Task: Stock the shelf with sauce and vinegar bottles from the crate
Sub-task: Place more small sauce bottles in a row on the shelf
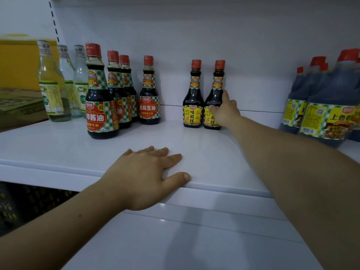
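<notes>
Right hand [226,112] is gripping the yellow-label sauce bottle [215,94] at centre-right of frame, thumb and fingers wrapping its body, likely aligning it beside its twin [192,106]. Left hand [148,172] is lying flat and empty on the shelf [58,151] front edge, probably bracing the reach.

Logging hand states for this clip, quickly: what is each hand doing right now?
Left hand: open, lying flat on the front edge of the white shelf.
Right hand: closed, gripping the rightmost yellow-label soy sauce bottle.

Right hand [226,113] grips a yellow-labelled bottle [215,88]; left hand [148,172] rests on the shelf [58,147].
</notes>
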{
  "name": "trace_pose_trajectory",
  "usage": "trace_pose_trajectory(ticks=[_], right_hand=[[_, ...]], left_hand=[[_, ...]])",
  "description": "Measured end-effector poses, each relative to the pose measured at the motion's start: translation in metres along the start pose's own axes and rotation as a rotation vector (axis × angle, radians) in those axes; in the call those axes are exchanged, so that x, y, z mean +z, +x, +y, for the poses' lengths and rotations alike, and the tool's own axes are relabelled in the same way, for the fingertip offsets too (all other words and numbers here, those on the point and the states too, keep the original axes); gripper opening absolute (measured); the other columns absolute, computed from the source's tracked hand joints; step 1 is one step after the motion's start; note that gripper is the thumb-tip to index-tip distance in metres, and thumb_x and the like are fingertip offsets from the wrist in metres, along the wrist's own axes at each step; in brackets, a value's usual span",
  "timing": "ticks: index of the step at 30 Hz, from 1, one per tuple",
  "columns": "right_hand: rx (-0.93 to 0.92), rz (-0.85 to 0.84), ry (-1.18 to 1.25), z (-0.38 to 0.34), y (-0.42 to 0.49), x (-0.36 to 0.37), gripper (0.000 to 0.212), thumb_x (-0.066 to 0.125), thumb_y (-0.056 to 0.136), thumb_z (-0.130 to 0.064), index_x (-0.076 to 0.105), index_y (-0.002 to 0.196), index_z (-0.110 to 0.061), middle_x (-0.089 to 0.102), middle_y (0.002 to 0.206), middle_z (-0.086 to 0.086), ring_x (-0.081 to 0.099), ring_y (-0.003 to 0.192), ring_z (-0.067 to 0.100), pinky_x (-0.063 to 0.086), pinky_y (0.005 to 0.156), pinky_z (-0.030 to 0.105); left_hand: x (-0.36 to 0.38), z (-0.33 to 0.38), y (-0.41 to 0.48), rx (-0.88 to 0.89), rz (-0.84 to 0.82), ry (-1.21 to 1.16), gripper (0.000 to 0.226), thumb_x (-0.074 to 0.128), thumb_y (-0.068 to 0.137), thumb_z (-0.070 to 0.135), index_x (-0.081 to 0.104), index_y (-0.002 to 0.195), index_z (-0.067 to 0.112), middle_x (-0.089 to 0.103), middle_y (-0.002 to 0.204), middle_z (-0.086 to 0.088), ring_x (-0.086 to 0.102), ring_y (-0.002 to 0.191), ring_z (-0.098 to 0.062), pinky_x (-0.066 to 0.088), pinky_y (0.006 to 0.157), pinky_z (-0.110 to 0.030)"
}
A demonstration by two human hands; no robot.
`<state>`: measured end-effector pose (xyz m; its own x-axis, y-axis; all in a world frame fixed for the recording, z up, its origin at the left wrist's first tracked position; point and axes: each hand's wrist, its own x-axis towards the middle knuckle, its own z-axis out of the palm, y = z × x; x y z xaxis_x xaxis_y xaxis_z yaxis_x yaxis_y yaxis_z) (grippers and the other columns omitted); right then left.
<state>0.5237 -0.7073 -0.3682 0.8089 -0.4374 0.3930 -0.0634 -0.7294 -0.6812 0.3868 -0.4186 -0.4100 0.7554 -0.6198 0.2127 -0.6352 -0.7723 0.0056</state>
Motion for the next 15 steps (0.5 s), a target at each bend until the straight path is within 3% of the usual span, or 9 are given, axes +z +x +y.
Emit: trace_pose_trajectory(ticks=[6,9,15], right_hand=[[0.093,-0.054,-0.05,-0.008,-0.012,-0.018,0.089,0.054,0.095,-0.043,-0.01,0.153,-0.023,0.014,0.156,0.018,0.032,0.137,0.039,0.038,0.107,0.046],[0.054,-0.088,-0.141,-0.014,-0.03,-0.037,0.083,0.054,0.094,-0.047,0.006,0.154,-0.015,0.023,0.153,0.018,0.035,0.134,0.039,0.041,0.104,0.046],[-0.05,-0.117,-0.236,-0.013,-0.096,-0.063,0.07,0.053,0.094,-0.046,0.029,0.147,-0.008,0.034,0.148,0.019,0.04,0.13,0.033,0.03,0.084,0.026]], left_hand=[[0.0,-0.001,0.0,-0.019,-0.004,-0.007,0.084,0.0,0.066,0.084,0.017,0.142,0.054,0.02,0.154,0.018,0.018,0.143,-0.01,0.02,0.114,-0.043],[-0.002,-0.001,0.0,-0.022,-0.027,-0.011,0.085,0.0,0.066,0.085,0.019,0.142,0.052,0.021,0.155,0.016,0.02,0.142,-0.012,0.022,0.114,-0.045],[-0.003,0.0,-0.001,-0.006,0.019,-0.029,0.092,-0.001,0.065,0.085,0.028,0.142,0.046,0.031,0.152,0.01,0.03,0.138,-0.014,0.029,0.11,-0.045]])
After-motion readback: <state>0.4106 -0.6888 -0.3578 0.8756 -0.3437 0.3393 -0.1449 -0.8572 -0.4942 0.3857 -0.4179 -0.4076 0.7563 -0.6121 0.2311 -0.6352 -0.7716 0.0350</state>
